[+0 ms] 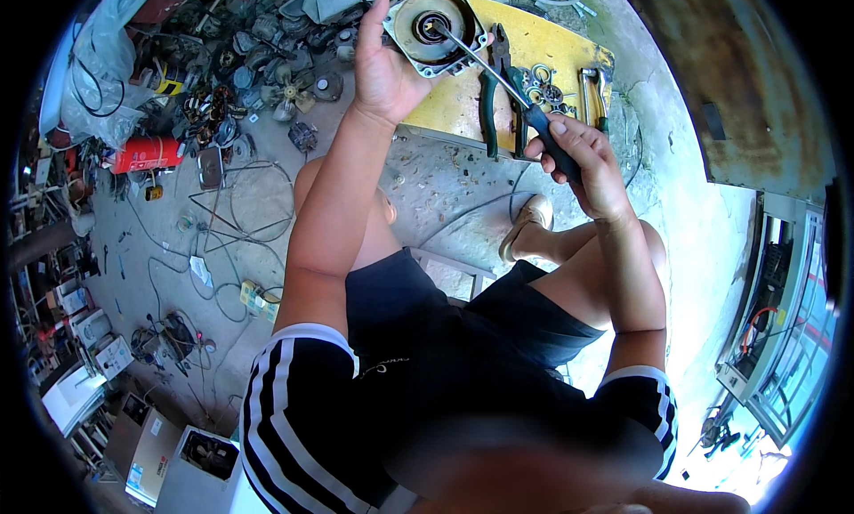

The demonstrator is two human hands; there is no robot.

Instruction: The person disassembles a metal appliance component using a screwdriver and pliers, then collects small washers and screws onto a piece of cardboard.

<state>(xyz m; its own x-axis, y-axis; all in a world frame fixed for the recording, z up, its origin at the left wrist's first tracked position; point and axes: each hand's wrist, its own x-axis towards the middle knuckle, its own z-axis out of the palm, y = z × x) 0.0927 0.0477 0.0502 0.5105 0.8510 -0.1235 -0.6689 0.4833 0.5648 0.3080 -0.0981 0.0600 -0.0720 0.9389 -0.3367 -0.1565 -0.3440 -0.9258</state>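
My left hand (391, 73) grips a square metal motor end cover (411, 20) by its left and lower edge, its round hollow turned up toward me. In my right hand (583, 162) is a screwdriver (551, 140) with a dark handle and a long metal shaft. The shaft slants up and left, and its tip sits in the cover's central hole. Under the shaft, pliers (491, 105) with dark green handles lie on a yellow board (436, 113). Beside them are several small metal rings and bearings (543, 82). A hammer (603, 91) lies at the board's right end.
Motor parts (289, 91) are heaped at the far left, near a red box (149, 154). Cables (233, 291) and a power strip (258, 300) lie on the floor to my left. A rusty panel (738, 87) stands at the right, above a metal-framed cabinet (774, 318).
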